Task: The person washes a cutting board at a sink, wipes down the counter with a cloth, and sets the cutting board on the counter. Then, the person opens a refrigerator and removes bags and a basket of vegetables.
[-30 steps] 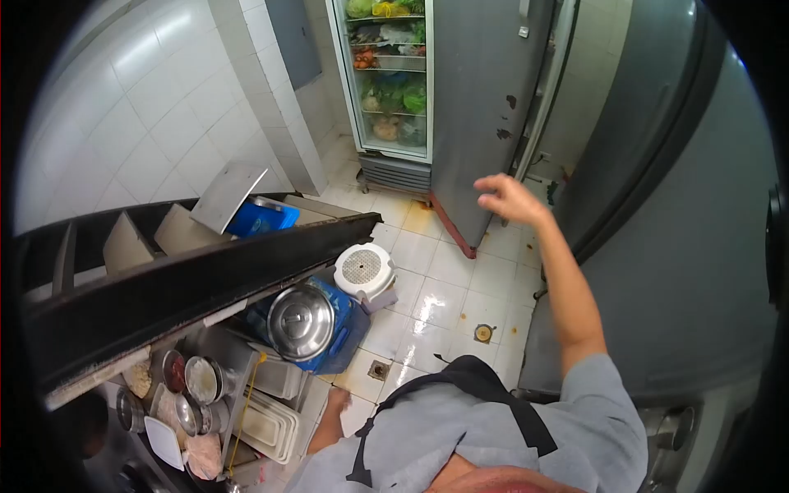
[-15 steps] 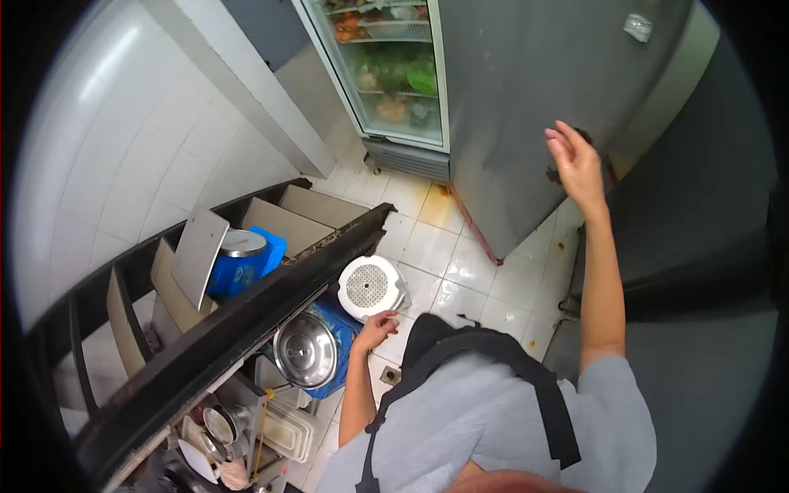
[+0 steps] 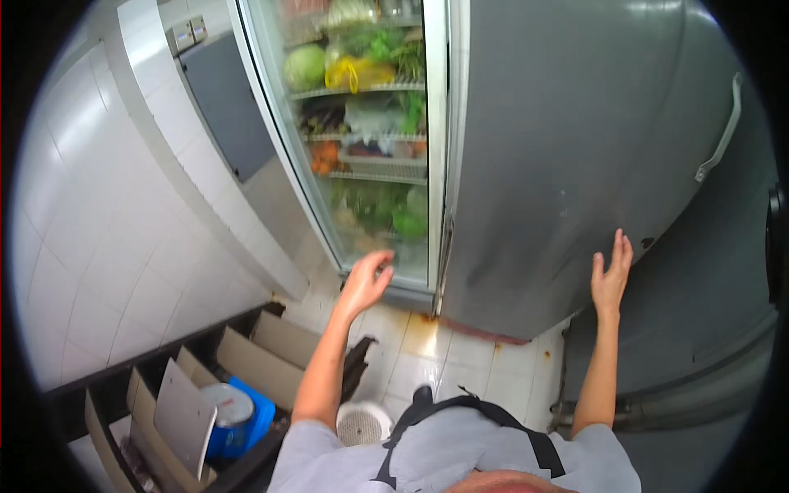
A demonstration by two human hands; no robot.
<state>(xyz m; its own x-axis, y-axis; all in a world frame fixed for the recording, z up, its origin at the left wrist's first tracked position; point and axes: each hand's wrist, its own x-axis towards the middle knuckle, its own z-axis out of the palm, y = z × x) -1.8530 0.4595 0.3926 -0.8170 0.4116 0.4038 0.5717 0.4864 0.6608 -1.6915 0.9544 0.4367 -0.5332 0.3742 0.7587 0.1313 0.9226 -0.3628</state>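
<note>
My left hand is raised in front of the lower part of a glass-door fridge. Its fingers are loosely bent, thumb apart, and nothing is in them. Behind the glass, shelves hold a pale green cabbage, a yellow bag, leafy greens and orange vegetables. My right hand reaches up by the lower right edge of a large grey metal door, fingers stretched and spread, holding nothing. Whether it touches the door I cannot tell. A pale bar handle is higher on that door's right side.
At lower left lies a dark frame with board dividers, holding a blue container with a lid. A white perforated round item sits on the tiled floor. Another grey surface stands at right; a tiled wall at left.
The view has tilted up, showing more of the fridge and the grey door's handle. My left hand has risen from beside the white round item to before the glass; my right hand's fingers have spread.
</note>
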